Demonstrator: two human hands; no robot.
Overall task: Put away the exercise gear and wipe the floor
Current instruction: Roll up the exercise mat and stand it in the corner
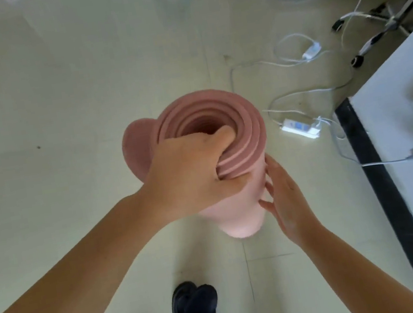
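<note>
- head view: the pink exercise mat point(237, 197) is rolled and upright over the floor point(53, 100); the left hand point(189, 175) grasps its top rim, the right hand point(286, 197) lies flat-fingered against its side.
- judgement: rolled but not stored; floor wiping apparently remains.

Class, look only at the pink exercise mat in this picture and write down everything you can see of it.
The pink exercise mat is rolled into a thick tube and stands roughly upright, seen from above. Its top end shows spiral layers of what looks like soft foam round a hollow core. A loose outer flap bulges out at its left side. The left hand grips the top edge, fingers curled into the layers. The right hand rests with straight fingers against its side. Whether its lower end touches the pale floor cannot be told.
</note>
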